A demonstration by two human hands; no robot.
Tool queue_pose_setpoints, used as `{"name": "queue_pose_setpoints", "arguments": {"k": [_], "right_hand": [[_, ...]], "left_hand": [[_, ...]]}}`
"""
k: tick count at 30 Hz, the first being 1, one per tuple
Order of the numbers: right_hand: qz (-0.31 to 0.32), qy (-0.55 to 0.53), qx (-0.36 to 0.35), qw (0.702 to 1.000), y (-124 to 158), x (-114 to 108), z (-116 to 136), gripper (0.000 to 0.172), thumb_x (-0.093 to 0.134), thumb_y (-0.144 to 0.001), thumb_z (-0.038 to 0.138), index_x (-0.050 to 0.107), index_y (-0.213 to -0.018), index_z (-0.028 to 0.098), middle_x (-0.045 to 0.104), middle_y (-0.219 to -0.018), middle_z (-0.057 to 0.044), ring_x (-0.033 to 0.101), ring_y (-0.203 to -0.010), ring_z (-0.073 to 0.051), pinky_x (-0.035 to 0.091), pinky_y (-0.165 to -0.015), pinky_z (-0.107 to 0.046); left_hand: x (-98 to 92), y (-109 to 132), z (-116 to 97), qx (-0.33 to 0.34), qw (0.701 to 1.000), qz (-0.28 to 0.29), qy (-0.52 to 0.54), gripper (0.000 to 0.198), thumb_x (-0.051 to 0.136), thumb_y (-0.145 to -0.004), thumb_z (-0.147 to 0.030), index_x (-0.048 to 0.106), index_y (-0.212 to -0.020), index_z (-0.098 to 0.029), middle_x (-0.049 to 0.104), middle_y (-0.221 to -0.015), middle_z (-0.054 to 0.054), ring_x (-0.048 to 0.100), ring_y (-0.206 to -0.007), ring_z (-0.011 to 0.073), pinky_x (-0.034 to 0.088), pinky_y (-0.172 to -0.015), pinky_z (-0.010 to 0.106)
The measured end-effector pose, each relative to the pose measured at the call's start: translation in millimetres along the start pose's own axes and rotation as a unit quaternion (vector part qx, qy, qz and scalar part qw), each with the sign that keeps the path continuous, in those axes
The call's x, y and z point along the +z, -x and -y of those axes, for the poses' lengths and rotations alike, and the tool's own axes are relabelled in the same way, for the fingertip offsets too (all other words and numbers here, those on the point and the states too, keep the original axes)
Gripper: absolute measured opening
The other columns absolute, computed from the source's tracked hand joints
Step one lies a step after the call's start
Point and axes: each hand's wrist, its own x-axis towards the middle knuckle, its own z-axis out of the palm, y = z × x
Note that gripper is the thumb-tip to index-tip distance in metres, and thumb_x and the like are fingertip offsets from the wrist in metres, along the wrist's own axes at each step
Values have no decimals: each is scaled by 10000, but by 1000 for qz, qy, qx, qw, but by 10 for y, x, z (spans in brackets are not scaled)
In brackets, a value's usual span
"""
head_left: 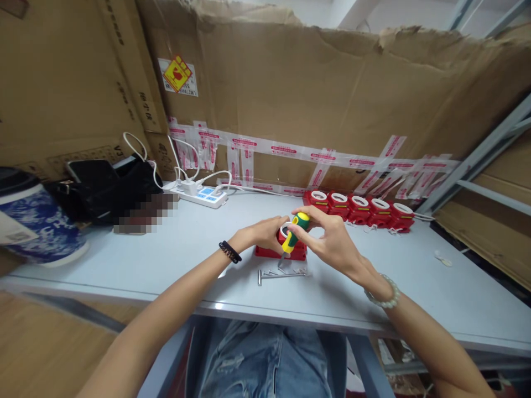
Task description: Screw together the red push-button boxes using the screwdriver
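Observation:
My left hand (269,232) is wrapped around the left side of a red housing (299,252) with a white ring on top, which rests on the table. In my right hand (334,240) is a screwdriver (292,236) with a green and yellow handle. Its shaft slants down and to the left, to the front edge of the housing; whether the tip touches anything is too small to tell. Just in front lies a T-shaped metal wrench (280,276), with several small screws (271,272) beside it. My fingers hide part of the housing.
Several red housings with white rings (359,207) stand in a row at the back right. A white power strip (203,193) with plugged-in cables, a black bag (112,188) and a blue-and-white cup (39,221) are on the left. Cardboard (315,94) walls off the back.

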Motion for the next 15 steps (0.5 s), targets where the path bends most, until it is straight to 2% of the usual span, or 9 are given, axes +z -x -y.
{"name": "queue_pose_setpoints", "arguments": {"k": [6, 10, 15], "right_hand": [[-17, 21, -28, 999, 0, -38, -4, 198, 564, -833, 368, 581, -1009, 278, 683, -848, -15, 624, -694, -167, 513, -631, -308], [-60, 23, -16, 998, 8, -211, 76, 246, 595, -814, 361, 595, -1011, 214, 676, -910, -30, 641, -756, -158, 528, -677, -285], [-118, 22, -13, 993, 18, -460, 160, 260, 637, -787, 333, 603, -1009, 202, 669, -903, -14, 660, -794, -149, 532, -734, -260]], "left_hand": [[8, -3, -14, 24, 1000, -10, 13, 528, 768, -533, -327, 503, -970, -197, 608, -942, 19, 576, -880, 232, 444, -736, 302], [17, 9, -4, 10, 1000, -20, -7, 599, 770, -530, -375, 487, -1032, -212, 593, -1017, 37, 563, -949, 263, 435, -775, 323], [-2, 18, -23, -26, 998, -1, -60, 648, 754, -536, -497, 451, -1028, -203, 566, -1009, 54, 556, -912, 261, 425, -731, 316]]}}
